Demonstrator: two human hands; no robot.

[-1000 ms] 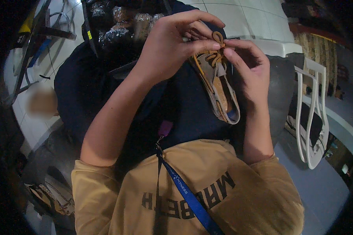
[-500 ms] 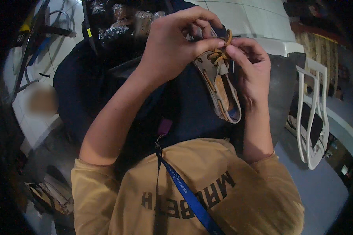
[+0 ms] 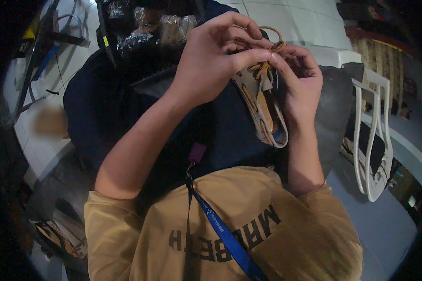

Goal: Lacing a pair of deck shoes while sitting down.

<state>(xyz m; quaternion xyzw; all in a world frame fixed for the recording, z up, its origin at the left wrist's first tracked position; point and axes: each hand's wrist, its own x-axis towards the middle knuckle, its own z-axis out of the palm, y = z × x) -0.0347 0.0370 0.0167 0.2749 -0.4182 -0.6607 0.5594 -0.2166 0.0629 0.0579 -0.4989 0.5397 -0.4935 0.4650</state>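
Evidently, one left hand [image 3: 211, 58] and one right hand [image 3: 302, 80] pinch a single tan shoelace [image 3: 277, 46], each with thumb and fingertips clamped on it. One beige boat shoe [image 3: 267, 114] sits just beneath them, over the dark trousers [image 3: 229, 126]; one purple tag [image 3: 197, 152] is clipped to one blue lanyard [image 3: 225, 232].

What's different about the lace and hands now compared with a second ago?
The lace, earlier a small loop between the fingertips, now arcs higher and farther right. The left hand has its thumb slightly farther right. No clear letting go shows: it and the right hand still pinch at the lace. The shoe stays almost in place.
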